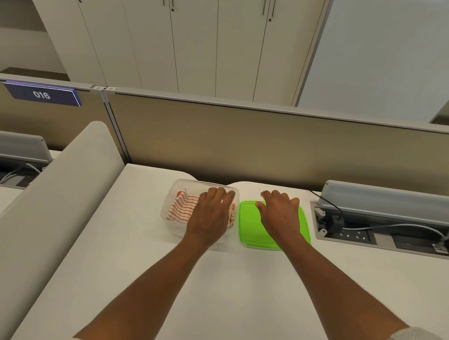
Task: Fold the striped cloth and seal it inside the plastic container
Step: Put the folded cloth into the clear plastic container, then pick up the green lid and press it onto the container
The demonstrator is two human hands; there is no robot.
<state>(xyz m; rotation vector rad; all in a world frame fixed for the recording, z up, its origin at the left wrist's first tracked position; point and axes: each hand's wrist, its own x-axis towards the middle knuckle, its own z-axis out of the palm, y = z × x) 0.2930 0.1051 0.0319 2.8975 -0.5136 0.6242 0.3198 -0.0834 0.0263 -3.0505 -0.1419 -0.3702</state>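
Note:
The folded red-and-white striped cloth (182, 207) lies inside the clear plastic container (173, 189), which stands uncovered at the back of the white desk (233, 294). My left hand (211, 212) rests palm down on the cloth inside the container, fingers together and stretched out. Just to the right of the container the green lid (248, 227) lies flat on the desk. My right hand (279, 216) lies over the lid, with its fingers curled past the lid's far edge. Whether those fingers grip the lid is hidden.
A beige partition (247, 144) closes the back of the desk. An open cable tray with sockets and wires (376, 231) sits to the right of the lid. A rounded white divider (49, 208) runs along the left side.

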